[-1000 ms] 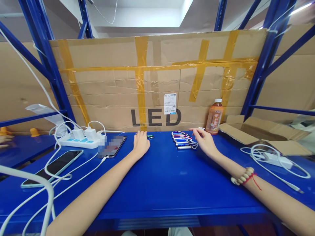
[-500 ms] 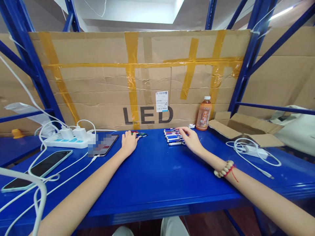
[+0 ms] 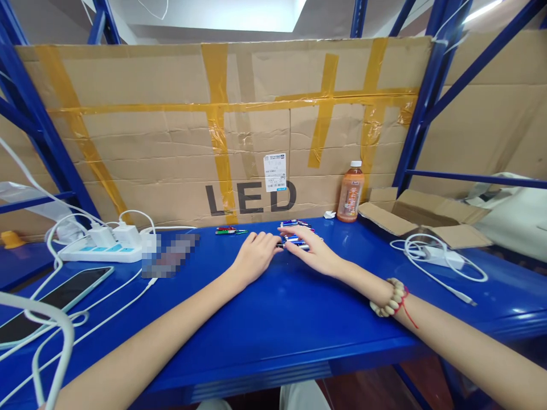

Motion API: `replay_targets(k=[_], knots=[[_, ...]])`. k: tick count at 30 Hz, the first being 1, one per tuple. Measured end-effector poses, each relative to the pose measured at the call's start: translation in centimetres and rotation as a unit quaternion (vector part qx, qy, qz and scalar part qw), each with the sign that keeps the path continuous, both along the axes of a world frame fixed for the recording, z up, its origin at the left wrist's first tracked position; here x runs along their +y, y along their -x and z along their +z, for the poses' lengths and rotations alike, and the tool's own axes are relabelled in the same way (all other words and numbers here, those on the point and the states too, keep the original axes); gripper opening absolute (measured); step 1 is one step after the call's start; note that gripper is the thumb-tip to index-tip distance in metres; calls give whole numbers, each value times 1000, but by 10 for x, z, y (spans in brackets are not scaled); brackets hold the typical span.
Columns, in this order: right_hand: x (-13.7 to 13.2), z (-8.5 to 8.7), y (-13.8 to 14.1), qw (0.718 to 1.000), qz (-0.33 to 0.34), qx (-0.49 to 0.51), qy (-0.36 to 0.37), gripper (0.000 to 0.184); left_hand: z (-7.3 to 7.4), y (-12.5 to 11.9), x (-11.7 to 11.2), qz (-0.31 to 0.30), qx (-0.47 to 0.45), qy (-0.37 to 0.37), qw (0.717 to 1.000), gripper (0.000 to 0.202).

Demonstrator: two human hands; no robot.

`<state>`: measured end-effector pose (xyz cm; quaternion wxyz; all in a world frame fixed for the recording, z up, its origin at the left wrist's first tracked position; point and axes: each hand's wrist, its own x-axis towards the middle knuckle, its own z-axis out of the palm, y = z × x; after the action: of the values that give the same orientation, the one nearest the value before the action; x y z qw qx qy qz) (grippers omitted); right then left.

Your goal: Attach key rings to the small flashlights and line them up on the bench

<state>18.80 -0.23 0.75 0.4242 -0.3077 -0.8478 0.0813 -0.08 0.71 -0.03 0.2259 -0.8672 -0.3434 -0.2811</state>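
A pile of small blue and silver keychain flashlights (image 3: 296, 224) lies on the blue shelf table (image 3: 273, 319) near the cardboard wall. My right hand (image 3: 311, 251) lies over the near part of the pile, fingers stretched out and pointing left. It wears a bead bracelet (image 3: 390, 297) at the wrist. My left hand (image 3: 255, 256) is right beside it, fingers curled together, with their tips on the dark end of one flashlight (image 3: 281, 246) between the two hands. A few green and red clips (image 3: 229, 231) lie to the left, apart from both hands.
An orange drink bottle (image 3: 351, 196) stands at the back right, next to an open cardboard box (image 3: 421, 219). A white charger with cable (image 3: 436, 257) lies on the right. On the left are a power strip (image 3: 100, 249), a blurred phone (image 3: 168, 257), another phone (image 3: 51, 299) and white cables.
My left hand has left the clips and moved right to the flashlight pile. My right hand has drawn slightly nearer over the pile, so both hands now meet. The view shifted right.
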Motion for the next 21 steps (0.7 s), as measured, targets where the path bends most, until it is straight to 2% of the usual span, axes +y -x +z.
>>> replay_targets(k=[4, 7, 11, 15, 18, 21], knots=[[-3, -3, 6, 995, 68, -30, 71, 33, -1, -3, -4, -48, 3, -6, 999, 34], [-4, -4, 8, 987, 80, -37, 135, 37, -1, -2, -2, -56, -7, 9, 998, 32], [-3, -3, 7, 992, 54, -46, 102, 37, -1, -1, -2, -70, -26, 58, 995, 27], [1, -4, 5, 997, 5, -28, 75, 36, 1, -2, -3, -56, -102, 117, 986, 25], [4, -5, 2, 995, -47, -29, 88, 36, 1, -1, -2, -45, -194, 173, 965, 21], [4, -4, 0, 991, -86, -29, 96, 37, 1, 0, 0, -63, -292, 211, 931, 17]])
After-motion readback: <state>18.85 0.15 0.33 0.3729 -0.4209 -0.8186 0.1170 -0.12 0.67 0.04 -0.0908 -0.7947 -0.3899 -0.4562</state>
